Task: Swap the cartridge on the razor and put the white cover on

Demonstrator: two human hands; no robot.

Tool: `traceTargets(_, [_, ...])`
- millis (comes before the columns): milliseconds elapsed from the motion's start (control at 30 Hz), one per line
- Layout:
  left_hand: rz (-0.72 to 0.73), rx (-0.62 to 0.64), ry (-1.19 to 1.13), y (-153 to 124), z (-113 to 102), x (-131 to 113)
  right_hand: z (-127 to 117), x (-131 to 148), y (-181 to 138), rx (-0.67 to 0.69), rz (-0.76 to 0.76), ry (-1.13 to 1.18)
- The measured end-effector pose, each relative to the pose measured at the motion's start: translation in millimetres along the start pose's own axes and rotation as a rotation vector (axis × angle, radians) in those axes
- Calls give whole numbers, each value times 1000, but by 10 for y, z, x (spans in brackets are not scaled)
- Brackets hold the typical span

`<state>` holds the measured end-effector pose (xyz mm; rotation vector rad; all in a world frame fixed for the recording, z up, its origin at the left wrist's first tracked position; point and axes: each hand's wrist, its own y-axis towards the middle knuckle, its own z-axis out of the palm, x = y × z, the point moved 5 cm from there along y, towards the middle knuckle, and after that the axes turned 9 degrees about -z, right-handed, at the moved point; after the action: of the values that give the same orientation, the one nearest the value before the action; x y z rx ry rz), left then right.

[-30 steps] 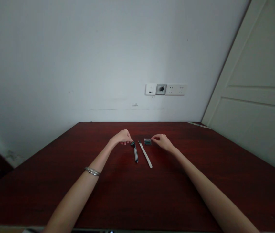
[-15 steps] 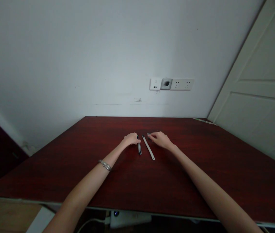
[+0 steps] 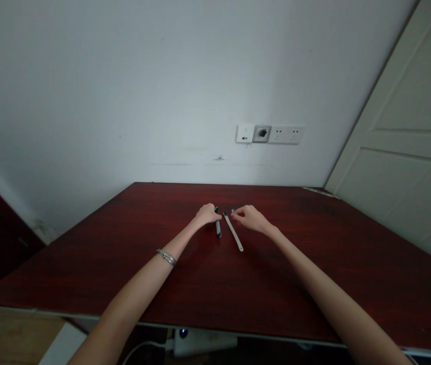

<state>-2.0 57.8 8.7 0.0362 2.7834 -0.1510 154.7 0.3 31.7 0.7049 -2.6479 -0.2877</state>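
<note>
Caught left hand [image 3: 206, 214] round razor [image 3: 219, 229], right hand [image 3: 251, 218] at small clear case [image 3: 233, 210]

Saw a pale wall [image 3: 162, 91] filling the upper half, above the far edge of a dark red table [image 3: 200, 284]. Found the table's near edge higher in view than a second earlier. Noted long stretches of tabletop to either side of the hands, a broad one toward the near edge, a narrower one toward the wall. Saw a white panelled door [image 3: 416, 111] slanting along the right, well apart from both hands. Spotted a white power strip [image 3: 203, 343] below the near edge and a row of sockets [image 3: 268, 134] low on the wall.

Saw left fingers closed round the razor's upper part, after a place just beside its head a second earlier. Saw right fingers bent and drawn together at the small clear case, covering more of it than a second earlier; could not tell grip from touch.

Found a pale stick [image 3: 233, 230] lying aslant between the hands, apart from both. Found the razor just left of it, handle toward the near edge, lower end slightly farther from that edge than half a second earlier. Noted a silvery bracelet [image 3: 167, 257] above the left wrist. Found the small clear case just right of the stick's far end, mostly hidden.
</note>
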Motion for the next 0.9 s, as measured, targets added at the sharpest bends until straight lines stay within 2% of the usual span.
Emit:
traceTargets(100, [20, -77, -21, 17, -172, -91, -7, 177, -23, 23, -11, 6])
traceTargets(233, [53, -142, -51, 17, -297, -310, -53, 342, -79, -55, 75, -180])
traceTargets(567, [126, -155, -84, -75, -246, -764, -133, 368, -182, -31, 176, -344])
traceTargets(733, [194, -212, -124, -181, -201, -1025, -230, 196, -249, -15, 230, -441])
traceTargets(900, [291, -245, -158, -199, -183, -1124, -442, -339, -437, -47, 294, -434])
